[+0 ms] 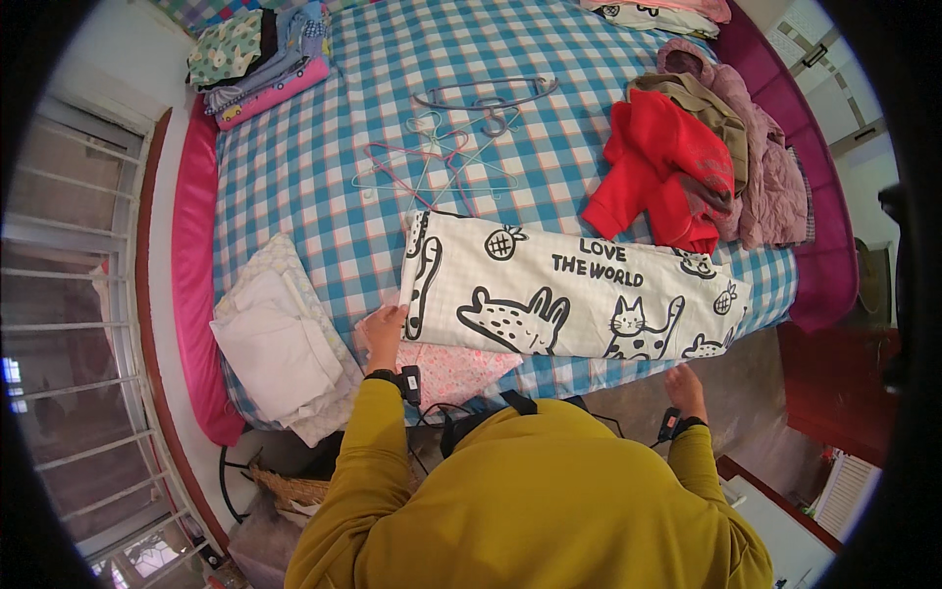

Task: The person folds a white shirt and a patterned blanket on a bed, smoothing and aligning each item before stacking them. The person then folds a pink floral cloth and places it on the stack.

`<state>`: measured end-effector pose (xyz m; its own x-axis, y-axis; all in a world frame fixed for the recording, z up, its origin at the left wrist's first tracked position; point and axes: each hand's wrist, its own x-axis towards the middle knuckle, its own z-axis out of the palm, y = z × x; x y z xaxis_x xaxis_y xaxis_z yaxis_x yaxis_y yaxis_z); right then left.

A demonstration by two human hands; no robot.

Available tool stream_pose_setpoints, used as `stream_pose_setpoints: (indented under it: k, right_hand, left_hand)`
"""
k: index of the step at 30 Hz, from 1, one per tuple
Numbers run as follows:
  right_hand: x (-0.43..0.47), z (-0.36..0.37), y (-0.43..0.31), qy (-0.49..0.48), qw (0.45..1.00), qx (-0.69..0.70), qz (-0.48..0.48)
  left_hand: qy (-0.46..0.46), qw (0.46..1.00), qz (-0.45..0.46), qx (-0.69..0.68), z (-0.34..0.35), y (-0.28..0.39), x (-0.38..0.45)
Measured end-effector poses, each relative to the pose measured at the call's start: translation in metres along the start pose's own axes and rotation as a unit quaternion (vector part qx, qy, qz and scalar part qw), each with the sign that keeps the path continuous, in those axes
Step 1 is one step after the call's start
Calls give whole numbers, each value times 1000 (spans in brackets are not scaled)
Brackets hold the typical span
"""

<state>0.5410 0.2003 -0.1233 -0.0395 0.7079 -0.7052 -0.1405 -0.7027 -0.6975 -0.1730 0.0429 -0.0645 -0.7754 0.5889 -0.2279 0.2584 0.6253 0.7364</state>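
Observation:
A white cloth with black animal drawings and lettering [581,294] lies folded into a long strip across the near part of the bed. At its left end, my left hand [386,327] touches the lower corner; whether the fingers pinch the fabric cannot be told. My right hand [684,389] is just below the cloth's near edge towards its right end, its fingertips close to or under that edge. A pink floral cloth [456,370] shows from beneath the strip, beside my left wrist.
Folded white cloths [276,346] lie at the left. Several clothes hangers [441,154] rest beyond the strip on the checked bedsheet [309,169]. A red sweatshirt [662,162] and a pink quilted jacket [773,169] are heaped right. Folded clothes [272,81] are stacked far left.

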Motion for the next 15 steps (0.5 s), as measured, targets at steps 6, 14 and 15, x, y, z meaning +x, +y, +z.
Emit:
stream_pose_setpoints:
  k: [6, 14, 15]
  right_hand:
    - [-20, 61, 2, 91, 990, 29, 108]
    - [-40, 89, -16, 103, 982, -126, 92]
    - [-40, 91, -20, 101, 984, -123, 80]
  left_hand:
    - [32, 968, 141, 206, 9, 1, -3]
    - [-96, 988, 40, 114, -17, -9, -1]
    - [-88, 985, 65, 130, -36, -18, 5]
